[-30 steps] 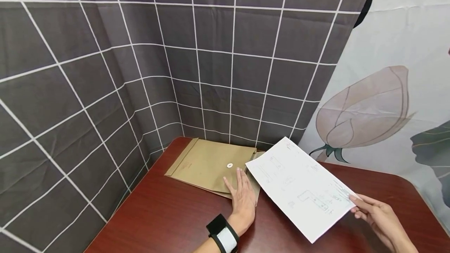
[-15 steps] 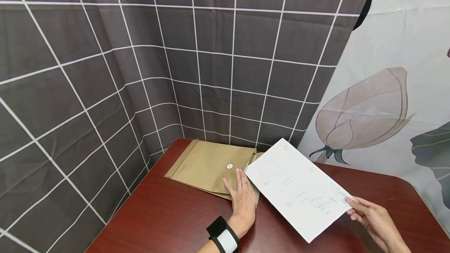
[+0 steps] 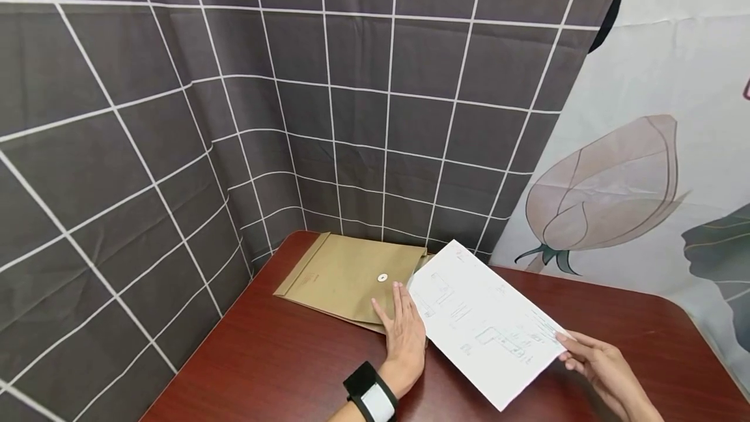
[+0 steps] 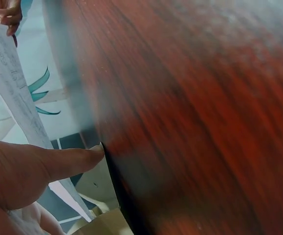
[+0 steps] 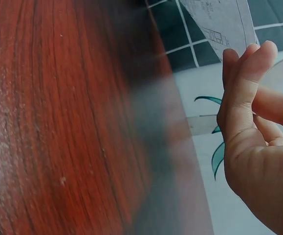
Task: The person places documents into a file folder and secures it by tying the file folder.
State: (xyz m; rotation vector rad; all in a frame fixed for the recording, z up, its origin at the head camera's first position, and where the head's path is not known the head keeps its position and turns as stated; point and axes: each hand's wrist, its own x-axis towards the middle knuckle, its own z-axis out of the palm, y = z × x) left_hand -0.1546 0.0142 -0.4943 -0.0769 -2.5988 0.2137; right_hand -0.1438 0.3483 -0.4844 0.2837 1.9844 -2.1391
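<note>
A brown paper envelope with a white round button lies flat on the table's far left part. My left hand rests on its right end with fingers spread out. Between thumb and fingers, my right hand pinches the right edge of a white sheet of paper bearing faint line drawings. The sheet is tilted above the table, and its left corner is at the envelope's opening, beside my left fingers. How far it reaches inside is hidden. In the right wrist view the paper rises beyond my right fingers.
The dark red wooden table has a rounded back right corner. Behind it hangs a grey cloth with a white grid, and at the right a white cloth with a printed flower bud.
My right hand has moved left and slightly down, carrying the sheet of paper closer over the envelope's opening end. My left hand and the envelope have stayed in place.
</note>
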